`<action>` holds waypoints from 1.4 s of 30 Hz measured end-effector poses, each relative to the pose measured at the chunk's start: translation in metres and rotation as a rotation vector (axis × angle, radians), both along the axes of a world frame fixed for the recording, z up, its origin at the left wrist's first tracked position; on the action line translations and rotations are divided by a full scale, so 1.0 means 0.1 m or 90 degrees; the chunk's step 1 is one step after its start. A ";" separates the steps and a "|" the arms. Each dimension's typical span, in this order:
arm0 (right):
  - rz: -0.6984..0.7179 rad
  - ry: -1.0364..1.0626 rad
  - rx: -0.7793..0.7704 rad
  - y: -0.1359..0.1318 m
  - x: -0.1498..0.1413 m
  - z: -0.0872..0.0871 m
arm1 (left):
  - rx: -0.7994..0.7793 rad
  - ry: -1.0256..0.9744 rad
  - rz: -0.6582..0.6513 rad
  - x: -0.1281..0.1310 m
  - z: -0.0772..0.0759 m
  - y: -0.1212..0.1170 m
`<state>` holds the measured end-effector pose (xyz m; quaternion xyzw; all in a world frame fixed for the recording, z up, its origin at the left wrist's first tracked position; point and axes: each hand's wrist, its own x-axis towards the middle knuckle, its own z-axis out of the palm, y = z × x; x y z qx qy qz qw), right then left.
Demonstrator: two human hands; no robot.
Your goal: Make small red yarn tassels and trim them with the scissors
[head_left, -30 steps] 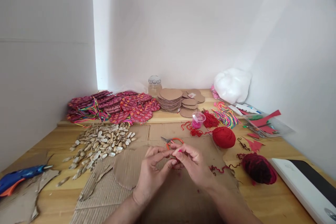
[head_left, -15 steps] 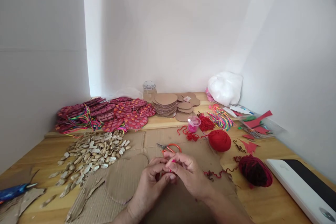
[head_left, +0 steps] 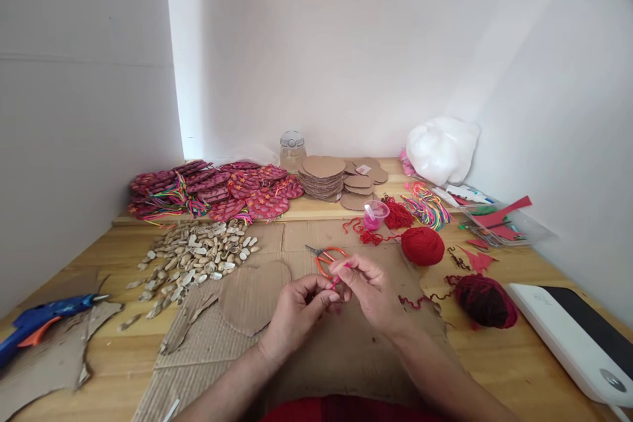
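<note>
Near the middle of the cardboard mat [head_left: 376, 356], my left hand [head_left: 297, 310] pinches one end of a short, thin bright pink strand [head_left: 337, 281], perhaps yarn. My right hand [head_left: 372, 291] has thumb and fingers closed on its upper end. The strand slants between the two pinches; its full length is hidden by the fingers. Just beyond the fingertips lie orange-handled scissors [head_left: 324, 253], their blades pointing left. To the left of my left hand is a rounded cardboard cutout [head_left: 254, 297] lying flat.
Peanut shells [head_left: 198, 254] are piled at left, beyond a blue glue gun [head_left: 44, 318]. Decorated red pieces [head_left: 217, 191] and stacked cardboard shapes [head_left: 321, 175] sit behind. On the right are a red yarn ball [head_left: 422, 246], a dark red yarn ball [head_left: 487, 301] and a white-and-black device [head_left: 558, 336].
My hands have drawn slightly apart, so more of the pink strand shows between them. The camera view has shifted, bringing more of the glue gun and the near edge into sight.
</note>
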<state>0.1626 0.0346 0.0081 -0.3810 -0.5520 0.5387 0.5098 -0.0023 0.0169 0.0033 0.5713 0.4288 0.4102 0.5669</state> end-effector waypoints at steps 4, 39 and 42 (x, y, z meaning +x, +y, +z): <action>-0.008 0.026 0.018 -0.02 -0.01 0.05 | -0.013 0.020 -0.014 -0.01 -0.05 0.02; 0.083 0.058 -0.089 -0.04 -0.04 0.06 | 0.008 -0.293 -0.084 -0.03 0.14 -0.03; 0.093 0.042 -0.088 -0.05 -0.05 0.04 | 0.016 -0.265 -0.087 0.00 0.07 -0.02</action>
